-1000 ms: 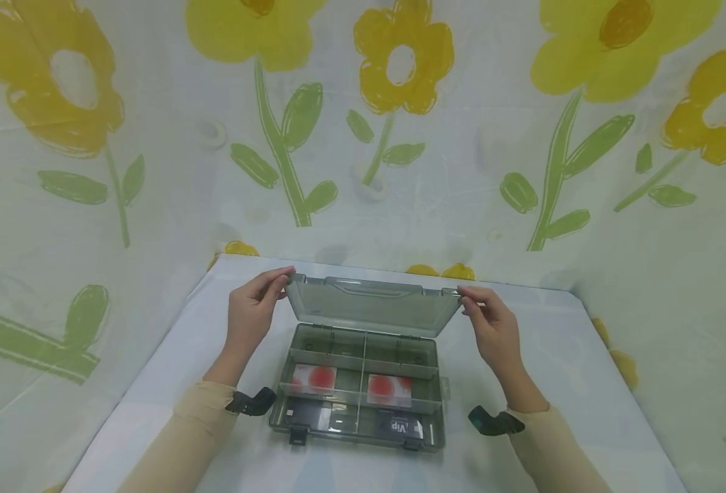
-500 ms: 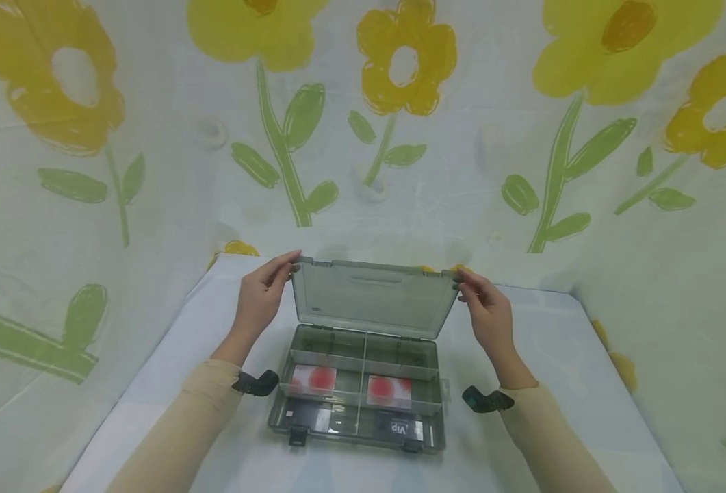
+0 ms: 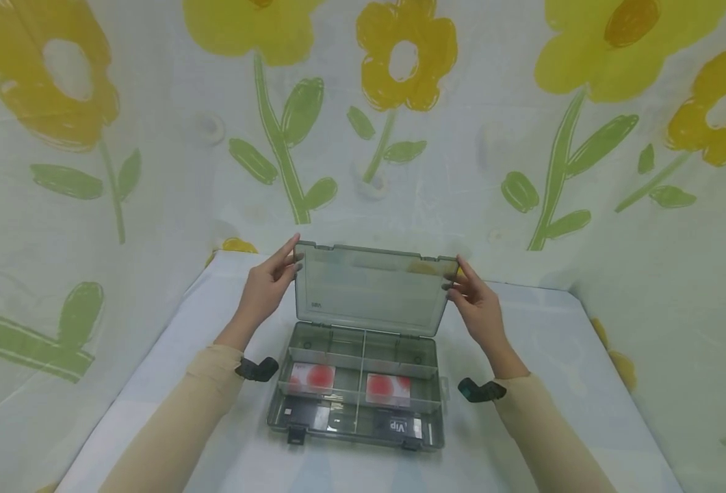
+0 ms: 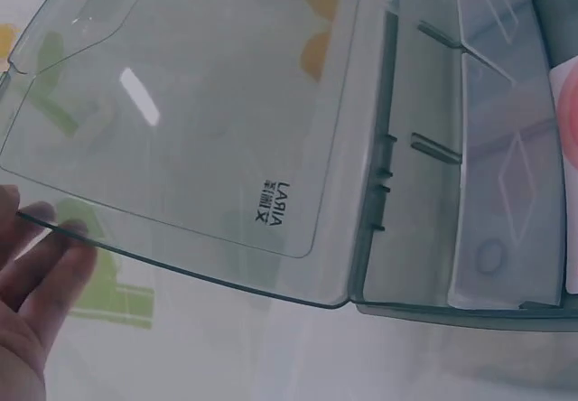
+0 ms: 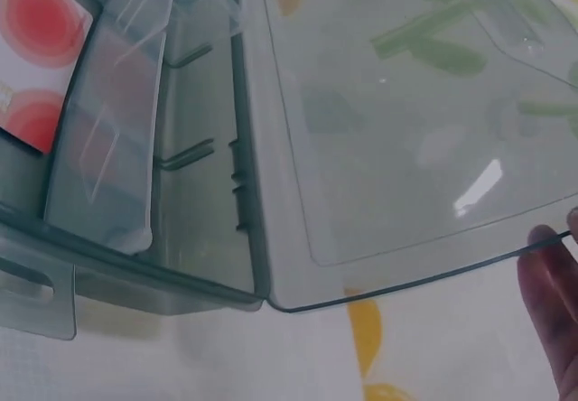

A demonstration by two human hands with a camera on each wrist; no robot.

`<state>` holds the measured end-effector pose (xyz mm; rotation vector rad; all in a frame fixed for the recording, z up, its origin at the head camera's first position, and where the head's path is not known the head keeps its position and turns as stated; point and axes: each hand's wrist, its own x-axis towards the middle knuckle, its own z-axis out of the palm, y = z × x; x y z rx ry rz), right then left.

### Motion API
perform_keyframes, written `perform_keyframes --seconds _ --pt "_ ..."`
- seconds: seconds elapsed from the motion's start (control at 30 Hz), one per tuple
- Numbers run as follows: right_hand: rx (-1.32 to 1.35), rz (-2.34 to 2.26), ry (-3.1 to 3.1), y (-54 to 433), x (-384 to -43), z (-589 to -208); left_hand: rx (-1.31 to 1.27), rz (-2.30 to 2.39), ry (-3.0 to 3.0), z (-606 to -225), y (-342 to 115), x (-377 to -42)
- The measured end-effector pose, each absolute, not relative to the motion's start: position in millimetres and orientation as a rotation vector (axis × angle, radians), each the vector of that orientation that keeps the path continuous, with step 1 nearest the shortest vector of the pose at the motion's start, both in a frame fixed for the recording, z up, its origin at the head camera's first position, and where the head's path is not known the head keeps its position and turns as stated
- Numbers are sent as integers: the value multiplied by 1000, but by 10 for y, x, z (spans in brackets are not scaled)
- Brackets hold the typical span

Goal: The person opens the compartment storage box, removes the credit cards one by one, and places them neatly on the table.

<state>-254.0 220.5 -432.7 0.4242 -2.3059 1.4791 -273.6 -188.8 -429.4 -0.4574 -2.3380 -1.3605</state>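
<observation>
A translucent grey-green organizer box (image 3: 356,437) stands on the table, its hinged lid (image 3: 371,287) raised nearly upright. At the lid's upper left corner, my left hand (image 3: 267,284) holds the side edge with its fingertips; some show through the plastic. Opposite it, my right hand (image 3: 478,305) holds the upper right corner the same way. Inside the box, two red-and-white cards (image 3: 313,378) lie in the middle row, one per compartment. Dark cards, one (image 3: 397,426) printed "Vip", lie in the front row. In the left wrist view, the lid (image 4: 208,148) carries small dark print.
Clear dividers (image 3: 360,376) split the box into compartments. Two latches (image 3: 297,435) hang at its front, and a clear tab (image 5: 36,297) sticks out on its right side. A flower-printed cloth (image 3: 449,178) surrounds the white table (image 3: 560,356).
Both hands have tilted the lid farther back, from leaning forward over the box's rear to nearly upright. The box and its cards have stayed in place.
</observation>
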Motion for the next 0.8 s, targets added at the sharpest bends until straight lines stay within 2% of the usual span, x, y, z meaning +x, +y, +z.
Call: perform_keyframes --seconds 0.3,0.8 --pt "352 1524 -2447 2245 -2704 -4594 -493 -1443 -2536 -4361 -1919 -2872" --pt "275 1566 -2610 2230 -2812 -4743 -403 -1662 -2740 -4681 -1982 -2900"
